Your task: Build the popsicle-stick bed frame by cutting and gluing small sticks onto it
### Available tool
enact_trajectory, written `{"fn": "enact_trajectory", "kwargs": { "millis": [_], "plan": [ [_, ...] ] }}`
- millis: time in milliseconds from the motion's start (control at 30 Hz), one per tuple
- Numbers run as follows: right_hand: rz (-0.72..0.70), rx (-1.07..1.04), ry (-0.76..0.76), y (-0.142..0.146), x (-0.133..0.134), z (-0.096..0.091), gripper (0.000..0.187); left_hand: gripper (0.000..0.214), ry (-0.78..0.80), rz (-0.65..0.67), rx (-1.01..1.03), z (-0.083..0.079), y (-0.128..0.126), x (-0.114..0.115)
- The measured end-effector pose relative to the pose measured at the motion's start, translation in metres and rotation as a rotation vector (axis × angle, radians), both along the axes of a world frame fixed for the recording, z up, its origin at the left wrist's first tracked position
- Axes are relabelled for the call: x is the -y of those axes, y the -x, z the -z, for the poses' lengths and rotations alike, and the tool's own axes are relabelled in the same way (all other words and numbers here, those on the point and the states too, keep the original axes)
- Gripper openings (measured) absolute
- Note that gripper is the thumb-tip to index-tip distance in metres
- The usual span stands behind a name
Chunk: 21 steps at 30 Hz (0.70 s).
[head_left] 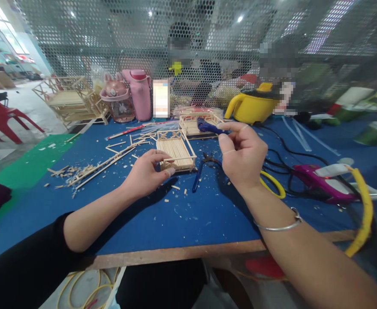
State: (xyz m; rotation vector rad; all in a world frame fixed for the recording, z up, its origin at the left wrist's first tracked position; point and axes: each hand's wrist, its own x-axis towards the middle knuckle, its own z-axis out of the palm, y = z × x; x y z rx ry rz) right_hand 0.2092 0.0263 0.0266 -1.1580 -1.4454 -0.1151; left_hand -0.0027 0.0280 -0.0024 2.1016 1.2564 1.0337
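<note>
My left hand grips the near edge of a small model made of thin wooden sticks, its thumb and fingers closed around the corner. That model has a slatted base, stick rails and crossed pieces at the far end. Raised above the table, my right hand pinches a small dark-blue tool with a bulky head pointing left; its exact kind is unclear. Behind it lies a second stick model, partly covered by the tool. Between my hands, blue-handled pliers rest on the table beside the nearer model.
Loose sticks and offcuts lie left on the blue tabletop. Larger stick models, a pink bottle and a yellow pot stand behind. Cords run right to a purple tool. A perforated screen closes the back.
</note>
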Motion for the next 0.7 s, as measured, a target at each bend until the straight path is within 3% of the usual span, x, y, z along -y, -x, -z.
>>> {"fn": "enact_trajectory", "kwargs": {
  "millis": [133,233,333,433,567,633,700],
  "plan": [
    [0.098,0.094,0.043,-0.023,-0.032,-0.006,0.027,0.025,0.019,0.035,0.000,0.001,0.001,0.000],
    [0.162,0.443,0.274,-0.044,-0.076,-0.011,0.037,0.027,0.016,0.052,-0.001,0.001,0.001,-0.001],
    [0.238,0.749,0.563,-0.055,-0.115,-0.009,0.067,0.028,0.008,0.072,-0.006,0.002,0.002,-0.001],
    [0.271,0.885,0.746,-0.058,-0.137,-0.002,0.064,0.035,0.011,0.075,-0.007,0.002,0.003,0.000],
    [0.393,0.971,0.663,-0.054,-0.144,0.006,0.039,0.043,0.026,0.053,-0.017,-0.001,0.006,0.003],
    [0.382,0.942,0.573,-0.051,-0.146,0.008,0.042,0.042,0.036,0.012,-0.057,-0.002,0.009,0.004],
    [0.280,0.805,0.543,-0.050,-0.150,0.009,0.051,0.041,0.055,-0.040,-0.108,-0.003,0.011,0.004]
  ]
}}
